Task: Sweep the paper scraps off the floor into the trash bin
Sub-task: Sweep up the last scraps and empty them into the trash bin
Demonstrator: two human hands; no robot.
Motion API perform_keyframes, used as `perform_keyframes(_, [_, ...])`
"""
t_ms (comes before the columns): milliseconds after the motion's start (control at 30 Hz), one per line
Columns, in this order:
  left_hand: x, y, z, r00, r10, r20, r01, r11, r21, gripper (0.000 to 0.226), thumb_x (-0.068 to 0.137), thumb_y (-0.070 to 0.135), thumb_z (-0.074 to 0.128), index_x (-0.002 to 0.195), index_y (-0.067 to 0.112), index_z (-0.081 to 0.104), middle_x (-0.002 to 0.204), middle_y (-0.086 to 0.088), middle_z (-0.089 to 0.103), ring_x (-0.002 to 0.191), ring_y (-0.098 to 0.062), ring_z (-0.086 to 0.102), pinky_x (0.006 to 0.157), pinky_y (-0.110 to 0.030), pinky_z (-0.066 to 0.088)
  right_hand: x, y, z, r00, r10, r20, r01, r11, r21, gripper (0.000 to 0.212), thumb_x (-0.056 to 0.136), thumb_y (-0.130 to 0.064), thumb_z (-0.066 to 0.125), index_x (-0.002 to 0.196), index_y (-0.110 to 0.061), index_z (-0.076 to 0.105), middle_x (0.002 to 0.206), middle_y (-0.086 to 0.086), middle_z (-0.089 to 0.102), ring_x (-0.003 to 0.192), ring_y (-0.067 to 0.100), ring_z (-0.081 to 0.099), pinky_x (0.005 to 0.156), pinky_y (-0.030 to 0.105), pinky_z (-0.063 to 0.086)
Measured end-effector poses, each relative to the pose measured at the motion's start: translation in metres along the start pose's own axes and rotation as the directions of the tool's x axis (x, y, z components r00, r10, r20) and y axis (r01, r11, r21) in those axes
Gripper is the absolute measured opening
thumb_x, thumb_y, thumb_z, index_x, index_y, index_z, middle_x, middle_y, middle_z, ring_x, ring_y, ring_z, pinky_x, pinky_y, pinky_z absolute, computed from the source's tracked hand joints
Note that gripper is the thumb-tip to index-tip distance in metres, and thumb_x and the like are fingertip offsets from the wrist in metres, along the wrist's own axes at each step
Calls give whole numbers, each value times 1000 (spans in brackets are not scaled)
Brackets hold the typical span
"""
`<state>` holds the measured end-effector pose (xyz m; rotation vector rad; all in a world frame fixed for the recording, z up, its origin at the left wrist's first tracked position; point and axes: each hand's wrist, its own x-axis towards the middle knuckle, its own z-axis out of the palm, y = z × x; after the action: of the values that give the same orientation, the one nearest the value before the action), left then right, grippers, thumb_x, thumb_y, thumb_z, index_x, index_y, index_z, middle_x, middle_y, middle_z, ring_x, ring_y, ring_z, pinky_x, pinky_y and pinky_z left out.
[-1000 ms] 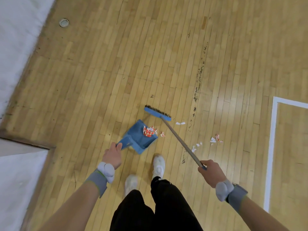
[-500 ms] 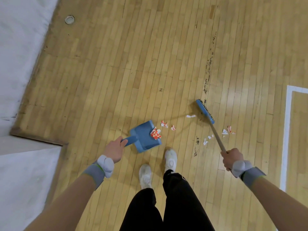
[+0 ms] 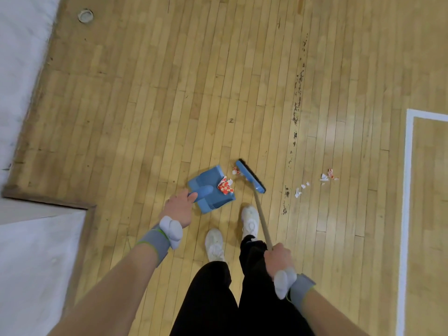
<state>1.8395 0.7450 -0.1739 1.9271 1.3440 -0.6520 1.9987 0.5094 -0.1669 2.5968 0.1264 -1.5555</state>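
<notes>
A blue dustpan (image 3: 206, 184) lies on the wooden floor in front of my feet, and my left hand (image 3: 179, 209) grips its handle. Red-and-white checked paper scraps (image 3: 226, 186) sit at its open right edge. My right hand (image 3: 277, 259) grips the wooden handle of a broom whose blue head (image 3: 250, 175) rests just right of the pan. A small scrap (image 3: 235, 171) lies between the head and the pan. More white scraps (image 3: 300, 189) and red-white scraps (image 3: 328, 175) lie further right. No trash bin is in view.
A white wall (image 3: 21, 57) with a wooden baseboard runs along the left, with a corner jutting out at lower left (image 3: 48, 204). A white painted line (image 3: 407, 190) marks the floor at right. My white shoes (image 3: 249, 220) stand just behind the dustpan.
The broom head has swung left from beside the right-hand scraps to the dustpan's open edge, pushing small scraps toward it. My right hand moved down and closer to my body.
</notes>
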Motion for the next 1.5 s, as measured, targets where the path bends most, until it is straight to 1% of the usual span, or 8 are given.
perform_keyframes(333, [5, -9, 11, 996, 85, 36, -87, 994, 60, 19, 102, 18, 31, 113, 16, 45, 73, 11, 29, 91, -34, 53, 78, -44, 44, -39, 23, 19, 993, -115, 9, 116, 992, -40, 25, 97, -21, 46, 100, -3, 64, 96, 10, 68, 74, 21, 60, 62, 29, 47])
perform_keyframes(467, [3, -15, 10, 997, 62, 41, -64, 996, 64, 14, 101, 18, 33, 109, 16, 45, 72, 10, 28, 86, -31, 49, 77, -40, 41, -45, 24, 16, 994, -108, -11, 109, 994, 16, 25, 99, -21, 45, 97, -1, 60, 99, 13, 68, 82, 25, 66, 75, 36, 56])
perform_keyframes(667, [2, -14, 14, 995, 95, 22, -96, 994, 51, 10, 102, 20, 32, 93, 24, 32, 71, 10, 27, 91, -34, 50, 82, -43, 43, -43, -6, 24, 996, -86, -22, 85, 996, -41, 10, 100, -16, 44, 94, -8, 46, 111, 13, 63, 90, 26, 60, 77, 31, 50])
perform_keyframes(833, [-4, -4, 13, 995, 99, 6, -100, 993, 62, 14, 102, 14, 32, 90, 21, 32, 72, 9, 31, 90, -35, 54, 80, -45, 44, -51, 11, 34, 997, -60, 49, 59, 998, 8, 17, 96, -18, 47, 105, -8, 58, 108, 11, 66, 91, 25, 65, 82, 35, 57])
perform_keyframes(933, [-9, -12, 8, 997, 74, -38, -76, 996, -40, 10, 103, 19, 34, 94, 20, 39, 72, 10, 37, 86, -31, 53, 82, -44, 45, -52, 30, 24, 987, -69, 148, 51, 991, 124, 15, 95, -23, 48, 94, -9, 53, 88, 14, 62, 67, 25, 59, 64, 34, 52])
perform_keyframes(1033, [-21, -14, 5, 998, 24, -59, -34, 984, -174, 24, 104, 31, 34, 92, 13, 46, 79, -4, 50, 80, -25, 48, 73, -36, 36, -46, 55, 2, 977, -17, 212, -41, 963, 265, 17, 93, -24, 49, 83, -10, 53, 66, 6, 55, 41, 17, 45, 45, 25, 40])
perform_keyframes(1167, [-44, -5, 14, 1000, 10, -22, -15, 974, -224, 39, 105, 30, 33, 94, -1, 52, 89, -23, 61, 72, -26, 48, 64, -35, 33, -26, 97, -37, 986, -49, 160, -9, 940, 341, 25, 96, -24, 52, 90, -1, 57, 67, 8, 57, 36, 15, 47, 41, 25, 46])
perform_keyframes(1500, [-82, 75, 52, 995, -31, -96, 6, 970, -243, 33, 103, 31, 39, 89, 5, 54, 85, -24, 62, 64, -24, 47, 58, -32, 34, 73, 190, -199, 987, -21, -161, 61, 967, 247, 24, 100, -23, 52, 100, -1, 61, 82, 16, 68, 55, 22, 57, 45, 27, 49])
